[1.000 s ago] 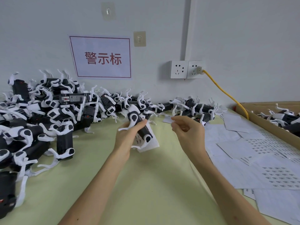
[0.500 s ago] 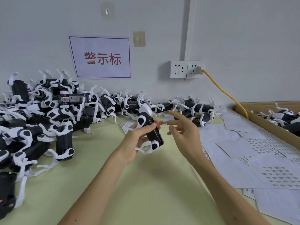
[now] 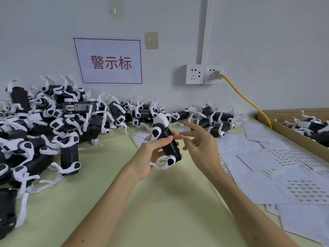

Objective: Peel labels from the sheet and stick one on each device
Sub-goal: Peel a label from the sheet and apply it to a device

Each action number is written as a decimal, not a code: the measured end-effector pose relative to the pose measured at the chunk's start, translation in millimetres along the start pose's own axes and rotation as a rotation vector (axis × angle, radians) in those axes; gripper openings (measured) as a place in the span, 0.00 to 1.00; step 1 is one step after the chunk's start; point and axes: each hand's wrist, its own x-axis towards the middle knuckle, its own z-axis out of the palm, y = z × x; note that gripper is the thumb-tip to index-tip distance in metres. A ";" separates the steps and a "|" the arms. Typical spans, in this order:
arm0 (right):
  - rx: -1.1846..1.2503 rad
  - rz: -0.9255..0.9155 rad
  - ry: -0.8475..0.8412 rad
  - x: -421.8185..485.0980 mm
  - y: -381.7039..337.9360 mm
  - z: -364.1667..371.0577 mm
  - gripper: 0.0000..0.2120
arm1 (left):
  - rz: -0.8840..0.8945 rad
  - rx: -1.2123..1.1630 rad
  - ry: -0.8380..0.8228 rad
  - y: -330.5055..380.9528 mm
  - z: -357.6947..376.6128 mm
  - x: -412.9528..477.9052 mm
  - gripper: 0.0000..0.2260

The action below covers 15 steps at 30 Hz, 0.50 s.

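– Locating the device [image 3: 170,148]: where is it, and how is it secured?

– It is off the table, in front of the person, gripped in the left hand [image 3: 151,155]. The thumb lies across the black body and the fingers wrap behind. The unit is tilted, with the white head uppermost and white legs hanging free at the lower end.

– Condition of the right hand [image 3: 201,148]?

– Relaxed and spread, grasping nothing that can be made out. Its fingertips [image 3: 188,125] are just beside the device's right flank. Whether a label rides on one of them is too small to tell.

– Hazards from this position?

– Three, as a judgement. First, a label carried on a fingertip may fold on itself or cling to skin if it is pressed down at an angle. Second, the thumb covers part of the body and may block the target face, which would force a crooked placement. Third, a label laid over a seam or rib is likely to lift at its edges.

– Surroundings?

– A small label sheet [image 3: 138,138] lies on the green table [image 3: 160,202] just behind the device. Further sheets [image 3: 284,157] spread to the right. A pile of devices [image 3: 53,125] occupies the left, and a cardboard box [image 3: 277,124] on the right holds more. If the unit is set down in the wrong group, labelled and unlabelled stock get mixed.
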 end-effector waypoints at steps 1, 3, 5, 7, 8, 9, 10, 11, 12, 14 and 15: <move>-0.003 -0.001 0.000 -0.3 -0.1 0.2 0.23 | 0.004 0.001 -0.013 0.2 1.0 -0.5 0.14; -0.008 -0.007 0.020 -0.1 -0.4 -0.4 0.22 | 0.011 -0.003 -0.021 0.2 2.6 -0.8 0.12; -0.007 -0.013 0.052 0.3 -1.0 -1.5 0.18 | 0.012 -0.009 -0.016 0.2 2.8 -0.4 0.13; -0.002 -0.011 0.068 -0.2 -2.5 -1.9 0.14 | 0.013 -0.010 -0.009 0.4 2.2 -0.1 0.15; -0.001 -0.012 0.072 -0.3 -3.4 -1.8 0.13 | 0.016 -0.004 -0.008 0.8 2.0 -0.1 0.15; 0.002 -0.015 0.074 -0.6 -3.8 -1.7 0.12 | 0.019 0.002 -0.006 1.1 2.0 -0.2 0.16; 0.006 -0.021 0.075 -0.9 -3.7 -1.6 0.11 | 0.022 0.004 -0.002 1.2 2.1 -0.2 0.16; 0.005 -0.028 0.074 -1.1 -3.7 -1.4 0.09 | 0.023 0.002 0.004 1.1 2.0 -0.4 0.16; 0.004 -0.033 0.072 -1.1 -3.4 -1.2 0.07 | 0.024 0.001 0.010 0.9 1.8 -0.1 0.16; -0.007 -0.042 0.071 -0.7 -1.8 -0.7 0.05 | 0.026 -0.004 0.019 0.2 1.1 0.1 0.14; -0.017 -0.046 0.077 -0.6 -1.3 -0.5 0.06 | 0.027 -0.004 0.023 -0.1 0.8 0.2 0.13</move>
